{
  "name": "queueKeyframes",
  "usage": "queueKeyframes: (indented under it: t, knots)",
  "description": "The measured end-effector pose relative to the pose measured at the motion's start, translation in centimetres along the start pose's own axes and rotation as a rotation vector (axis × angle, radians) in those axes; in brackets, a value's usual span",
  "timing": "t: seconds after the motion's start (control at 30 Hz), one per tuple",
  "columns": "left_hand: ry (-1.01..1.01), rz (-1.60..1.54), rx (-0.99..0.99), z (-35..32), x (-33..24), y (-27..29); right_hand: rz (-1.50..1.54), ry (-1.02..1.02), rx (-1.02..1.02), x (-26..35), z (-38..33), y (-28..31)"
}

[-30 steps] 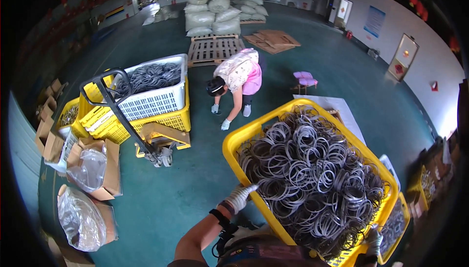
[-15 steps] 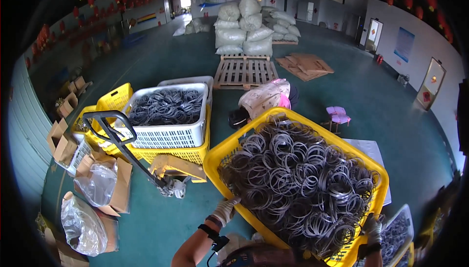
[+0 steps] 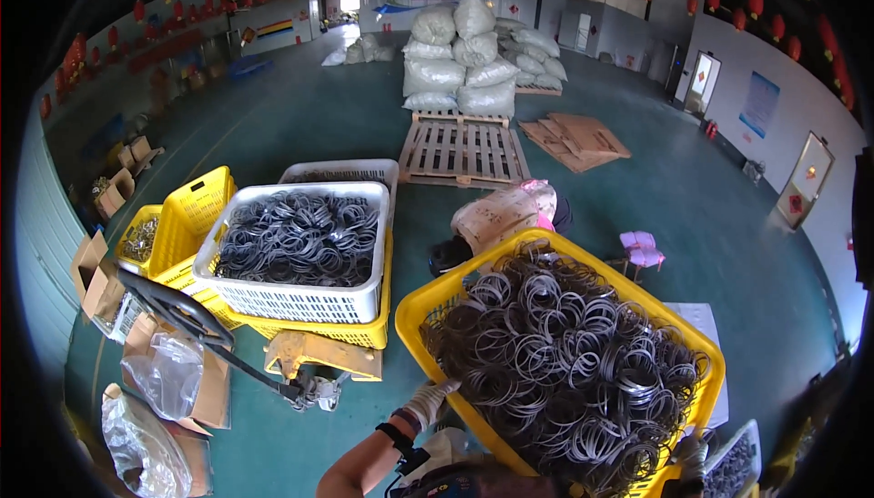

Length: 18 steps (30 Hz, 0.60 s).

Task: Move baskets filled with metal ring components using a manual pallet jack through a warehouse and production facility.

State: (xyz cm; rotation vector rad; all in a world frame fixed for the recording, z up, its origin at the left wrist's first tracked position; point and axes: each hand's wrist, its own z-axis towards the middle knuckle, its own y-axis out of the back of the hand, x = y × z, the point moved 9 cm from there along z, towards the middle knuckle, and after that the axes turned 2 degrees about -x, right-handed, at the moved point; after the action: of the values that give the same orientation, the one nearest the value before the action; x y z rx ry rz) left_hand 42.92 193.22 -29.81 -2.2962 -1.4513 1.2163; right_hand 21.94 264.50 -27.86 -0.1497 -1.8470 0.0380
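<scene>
A yellow plastic crate point(image 3: 407, 327) is in front of me, heaped with dark metal rings point(image 3: 564, 352). My left hand point(image 3: 431, 401), in a pale glove, grips the crate's near-left side with its fingers at the rim. At the near-right side my right hand point(image 3: 692, 455), also gloved, holds the crate, its fingers partly hidden. Just beyond the crate's far-left corner, a person point(image 3: 505, 216) in a light patterned top bends low.
At left, a white basket point(image 3: 300, 299) of rings rests on yellow crates, with a pallet jack point(image 3: 314, 357) beside it. Open cardboard boxes point(image 3: 214, 380) with clear plastic lie further left. Wooden pallet point(image 3: 464, 150), stacked sacks point(image 3: 460, 66) and flat cardboard point(image 3: 578, 141) are ahead. Another basket point(image 3: 733, 462) sits near right.
The view has tilted slightly, so the crate and the surroundings sit lower in the picture. Both hands still hold the crate. The pallet jack's handle appears lower.
</scene>
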Motion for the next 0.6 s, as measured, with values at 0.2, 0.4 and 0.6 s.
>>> queueKeyframes:
  t: [0.2,0.4,0.6]
  knots:
    - [0.039,0.107,-0.059,1.6,-1.5,1.2,0.230,-0.029,-0.107,2.0,-3.6,-5.1]
    - [0.039,0.126,0.012,5.1,-1.7,1.5,0.536,-0.022,-0.286,-3.4,-2.7,2.8]
    - [0.094,0.149,0.046,5.9,-1.6,-1.4,-0.067,-0.008,-0.245,1.0,-6.7,0.9]
